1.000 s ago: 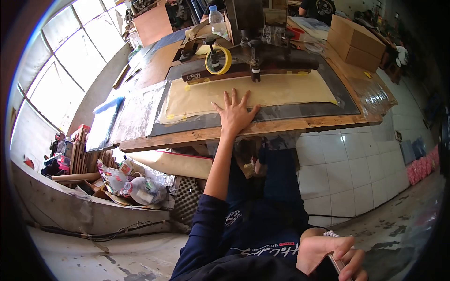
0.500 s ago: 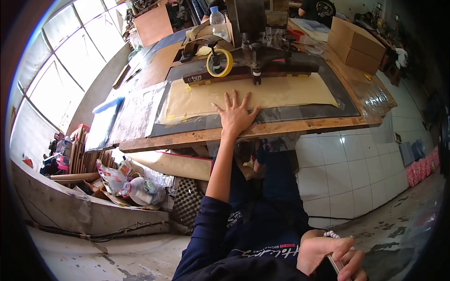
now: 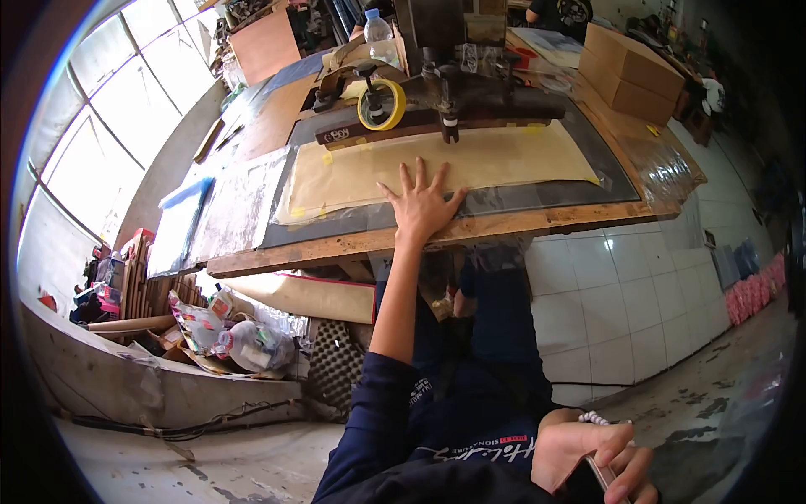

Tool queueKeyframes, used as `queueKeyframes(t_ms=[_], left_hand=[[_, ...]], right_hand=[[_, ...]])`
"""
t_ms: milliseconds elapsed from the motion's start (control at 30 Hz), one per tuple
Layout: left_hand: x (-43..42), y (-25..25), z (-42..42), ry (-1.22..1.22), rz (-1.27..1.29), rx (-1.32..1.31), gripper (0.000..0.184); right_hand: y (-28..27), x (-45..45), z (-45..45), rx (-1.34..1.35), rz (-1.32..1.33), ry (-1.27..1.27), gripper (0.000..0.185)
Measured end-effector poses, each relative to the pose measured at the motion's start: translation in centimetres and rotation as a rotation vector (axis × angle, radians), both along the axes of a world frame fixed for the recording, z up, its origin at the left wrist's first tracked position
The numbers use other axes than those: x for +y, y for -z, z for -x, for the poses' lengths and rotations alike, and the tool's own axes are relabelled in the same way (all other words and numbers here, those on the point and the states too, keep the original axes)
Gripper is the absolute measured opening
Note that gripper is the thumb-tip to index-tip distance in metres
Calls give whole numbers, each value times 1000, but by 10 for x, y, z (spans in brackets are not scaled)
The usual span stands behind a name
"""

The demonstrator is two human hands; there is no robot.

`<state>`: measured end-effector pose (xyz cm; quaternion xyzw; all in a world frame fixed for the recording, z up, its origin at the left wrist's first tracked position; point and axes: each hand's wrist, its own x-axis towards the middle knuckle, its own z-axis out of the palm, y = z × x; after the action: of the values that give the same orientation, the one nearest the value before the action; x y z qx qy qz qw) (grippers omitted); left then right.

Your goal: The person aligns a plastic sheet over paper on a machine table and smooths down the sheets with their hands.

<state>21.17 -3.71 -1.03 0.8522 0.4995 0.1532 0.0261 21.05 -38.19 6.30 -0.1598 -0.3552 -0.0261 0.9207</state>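
Head view has our left hand [image 3: 422,210] palm down, its fingers spread wide over the tan sheet [image 3: 504,160] and gripping nothing. We see that sheet lying on the dark mat [image 3: 546,196] atop the wooden table [image 3: 319,254], beside the dark bar [image 3: 504,118]. Our right hand [image 3: 573,445], fingers curled, holds a phone [image 3: 581,485].

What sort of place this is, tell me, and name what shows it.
Most likely a workshop: a dark machine over a wooden table, a tan sheet laid out there, and cardboard boxes at the right.
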Motion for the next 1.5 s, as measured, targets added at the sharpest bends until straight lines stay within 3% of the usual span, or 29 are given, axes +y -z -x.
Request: queueKeyframes(t_ms=[367,567,667,700,767,967,1067,1267,1367,1500], left_hand=[[-2,-4,1,-32,-6,26,65],[-1,-5,7,-32,-2,22,65],[0,-4,8,-21,-8,20,64],[1,-3,8,-21,-11,22,64],[1,-3,9,-22,-12,24,64],[5,-5,8,-13,-18,16,64],[5,-5,8,-17,26,28,63],[6,-2,10,3,11,-20,64],[4,-9,8,0,50,-15,65],[3,-4,-7,51,-23,20,57]], right_hand=[[1,8,6,271,-466,-103,23],[12,-2,-1,154,-180,-60,25],[10,-2,-4,174,-346,-91,25],[3,-9,-9,55,-83,-38,25],[-1,-13,-12,-64,182,16,25],[3,-13,-15,-99,154,39,25],[6,-24,-16,-109,283,-81,26],[-2,-19,-11,-20,290,42,27],[2,-17,-14,-36,194,-43,27],[-5,-16,-8,8,250,-8,26]])
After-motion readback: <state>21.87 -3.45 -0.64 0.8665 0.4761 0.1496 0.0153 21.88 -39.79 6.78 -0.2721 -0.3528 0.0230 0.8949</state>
